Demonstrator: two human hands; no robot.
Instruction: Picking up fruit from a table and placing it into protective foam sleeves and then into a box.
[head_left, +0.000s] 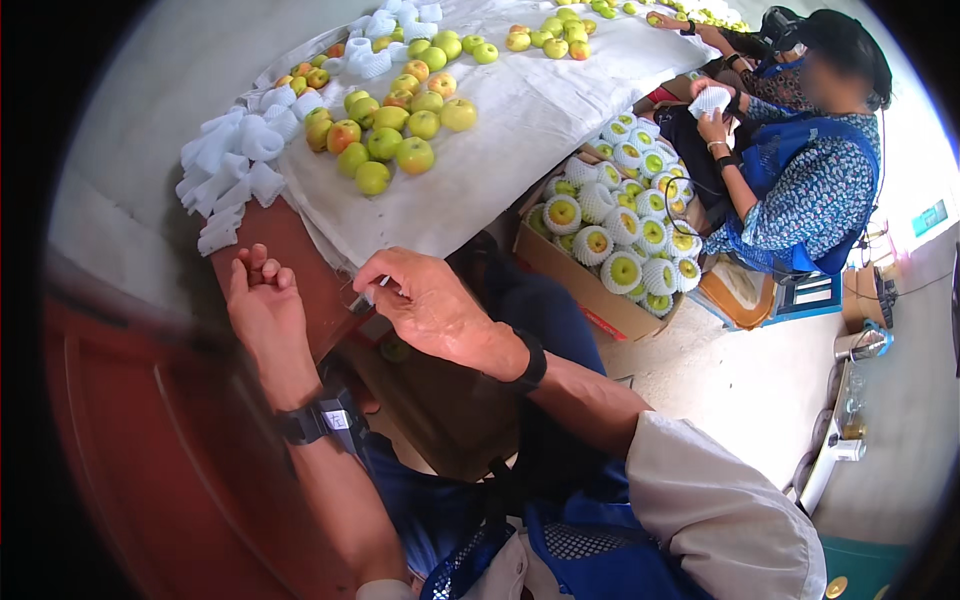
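My left hand is palm up over the red-brown table corner, its fingers loosely curled around nothing. To its right, my right hand hovers by the edge of the white cloth, back upward and fingers bent. A small pale patch shows between its thumb and fingers; whether it is something held cannot be made out. Beyond my hands lies a group of green and reddish apples on the cloth. White foam net sleeves are heaped at the table's left edge.
A cardboard box of foam-sleeved apples stands right of the table. Beside it a seated person holds a foam sleeve; another person's hand reaches over the table. More apples lie farther back.
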